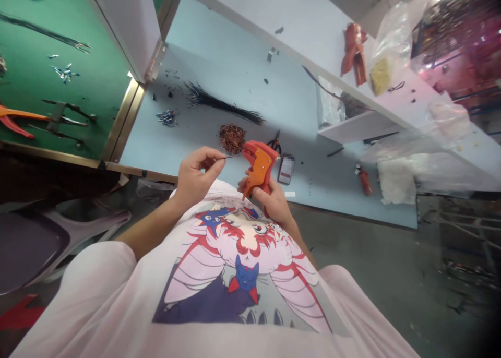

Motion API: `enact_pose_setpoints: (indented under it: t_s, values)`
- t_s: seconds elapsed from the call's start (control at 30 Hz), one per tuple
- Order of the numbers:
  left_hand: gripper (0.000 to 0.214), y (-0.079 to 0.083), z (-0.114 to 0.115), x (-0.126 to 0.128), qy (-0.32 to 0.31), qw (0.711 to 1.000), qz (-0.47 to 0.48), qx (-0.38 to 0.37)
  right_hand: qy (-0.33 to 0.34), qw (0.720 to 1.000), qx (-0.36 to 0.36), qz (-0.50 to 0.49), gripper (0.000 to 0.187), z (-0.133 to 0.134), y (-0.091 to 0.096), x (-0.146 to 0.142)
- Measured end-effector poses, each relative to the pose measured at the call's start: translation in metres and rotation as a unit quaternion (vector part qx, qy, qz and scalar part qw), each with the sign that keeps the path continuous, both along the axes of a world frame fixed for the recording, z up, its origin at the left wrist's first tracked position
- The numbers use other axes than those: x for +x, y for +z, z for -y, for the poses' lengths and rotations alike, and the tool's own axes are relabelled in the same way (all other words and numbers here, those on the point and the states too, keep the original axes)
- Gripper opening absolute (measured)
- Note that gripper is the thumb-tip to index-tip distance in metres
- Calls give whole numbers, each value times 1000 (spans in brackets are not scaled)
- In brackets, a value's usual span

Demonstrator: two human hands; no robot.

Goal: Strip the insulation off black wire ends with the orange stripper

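Observation:
My left hand [199,174] is closed in a pinch, with a thin dark wire [229,157] between thumb and fingertips. The wire's free end points right, toward the jaws of a red and orange wire stripper [260,166]. My right hand [271,195] is wrapped round the stripper's handles, holding the tool upright in front of my shirt. I cannot tell whether the wire touches the jaws. Just beyond both hands lies a pile of copper-coloured scraps [231,138]. Behind it a bundle of black wires [225,105] rests on the blue table.
Small blue-ended pieces [167,118] lie left of the copper pile. Dark-handled cutters [275,140] and a phone [286,169] sit right of the stripper. A red-handled tool [364,180] lies farther right. Another red tool [354,54] is on the white shelf [313,39].

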State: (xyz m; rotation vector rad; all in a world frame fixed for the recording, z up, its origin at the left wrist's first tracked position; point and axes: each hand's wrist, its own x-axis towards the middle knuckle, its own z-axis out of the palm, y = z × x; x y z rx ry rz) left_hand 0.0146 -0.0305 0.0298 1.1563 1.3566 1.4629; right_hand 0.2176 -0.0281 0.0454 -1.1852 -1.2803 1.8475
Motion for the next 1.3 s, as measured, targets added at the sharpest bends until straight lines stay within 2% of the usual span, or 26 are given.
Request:
enact_pose_setpoints:
  t_s: [0.2, 0.5, 0.77, 1.0, 1.3]
  values:
    - [3, 3, -7, -2, 26, 994, -75, 71, 44, 997, -29, -55, 45, 0, 1, 2]
    - [4, 9, -10, 0, 23, 984, -143, 105, 48, 983, -127, -127, 49, -1, 5, 2]
    - [7, 11, -15, 3, 31, 974, -193, 118, 74, 978, -129, -146, 46, -3, 5, 4]
    - [11, 11, -15, 6, 22, 957, -246, 151, 62, 980, -139, -128, 46, -2, 5, 6]
    - [11, 13, -16, 7, 23, 949, -283, 137, 52, 982, -136, -118, 43, -1, 3, 6]
